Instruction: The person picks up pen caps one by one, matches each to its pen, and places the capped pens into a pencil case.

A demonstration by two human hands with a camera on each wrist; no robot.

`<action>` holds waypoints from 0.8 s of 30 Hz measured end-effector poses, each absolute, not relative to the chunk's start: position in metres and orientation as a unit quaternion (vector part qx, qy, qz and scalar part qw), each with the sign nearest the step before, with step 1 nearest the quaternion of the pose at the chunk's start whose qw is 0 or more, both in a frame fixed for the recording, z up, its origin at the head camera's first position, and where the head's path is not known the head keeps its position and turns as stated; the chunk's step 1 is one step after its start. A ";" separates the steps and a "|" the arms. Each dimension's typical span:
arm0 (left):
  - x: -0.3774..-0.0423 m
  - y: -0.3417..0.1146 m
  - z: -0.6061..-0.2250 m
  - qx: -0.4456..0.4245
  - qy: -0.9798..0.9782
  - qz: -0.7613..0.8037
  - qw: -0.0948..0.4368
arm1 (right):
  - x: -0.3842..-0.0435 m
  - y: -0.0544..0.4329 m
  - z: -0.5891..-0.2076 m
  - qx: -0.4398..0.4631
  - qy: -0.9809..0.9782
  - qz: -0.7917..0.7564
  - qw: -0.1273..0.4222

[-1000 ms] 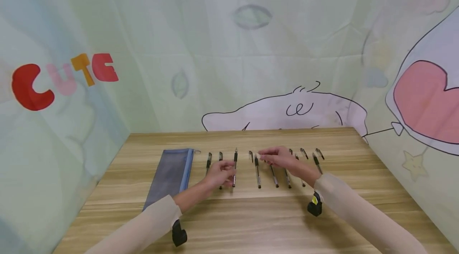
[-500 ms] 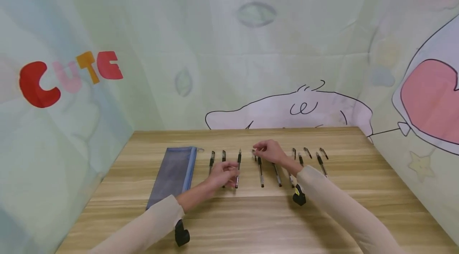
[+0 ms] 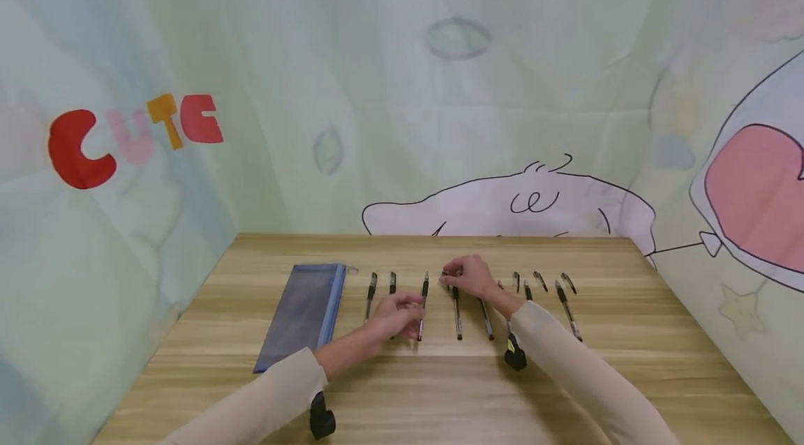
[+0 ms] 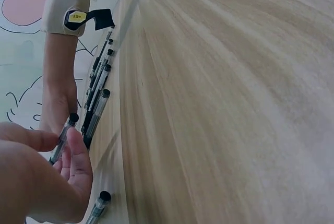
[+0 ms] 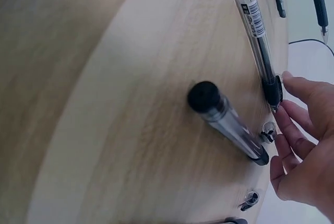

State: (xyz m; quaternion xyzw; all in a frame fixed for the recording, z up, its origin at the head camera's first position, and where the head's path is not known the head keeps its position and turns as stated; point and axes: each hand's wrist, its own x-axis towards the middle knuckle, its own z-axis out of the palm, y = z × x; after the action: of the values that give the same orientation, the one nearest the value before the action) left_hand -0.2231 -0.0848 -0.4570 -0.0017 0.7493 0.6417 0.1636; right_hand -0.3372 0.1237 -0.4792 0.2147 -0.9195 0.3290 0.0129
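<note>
My left hand [image 3: 396, 316] pinches an uncapped black gel pen [image 3: 425, 288] between thumb and fingers, its bare tip pointing to the back of the table. In the left wrist view the dark end of this pen [image 4: 63, 135] sticks out past the thumb. To its right, my right hand [image 3: 472, 276] reaches down at the table. Its thumb and index finger pinch a small black pen cap [image 5: 279, 88], partly hidden by the fingertips. An uncapped pen [image 5: 254, 25] lies right beside that cap.
More uncapped pens [image 3: 568, 312] lie in a row on the right, with several loose caps [image 3: 540, 282] behind them. Two capped pens [image 3: 372, 291] are left of my left hand. Farther left lies a flat mesh zipper pouch [image 3: 298, 312]. A printed curtain [image 3: 283, 152] borders the wooden table [image 3: 433, 396].
My right hand has moved left, away from the row of pens, and lowered onto the cap. My left hand keeps its hold on the pen, almost in place.
</note>
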 end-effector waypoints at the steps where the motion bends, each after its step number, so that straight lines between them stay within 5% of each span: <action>1: -0.222 -0.084 -0.458 -0.004 0.748 0.642 0.166 | -0.337 0.123 -0.480 0.211 -0.921 0.328 0.014; 15: -0.221 -0.081 -0.462 -0.006 0.745 0.644 0.175 | -0.338 0.113 -0.477 0.206 -0.929 0.305 0.025; 24: -0.225 -0.079 -0.463 -0.004 0.745 0.642 0.179 | -0.337 0.117 -0.466 0.195 -0.918 0.345 -0.013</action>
State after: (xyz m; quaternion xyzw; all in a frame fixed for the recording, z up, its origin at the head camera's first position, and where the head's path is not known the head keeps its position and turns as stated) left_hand -0.2250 -0.0791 -0.4634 -0.0040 0.7454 0.6422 0.1790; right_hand -0.3366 0.1166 -0.4662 0.1950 -0.9181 0.3448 -0.0128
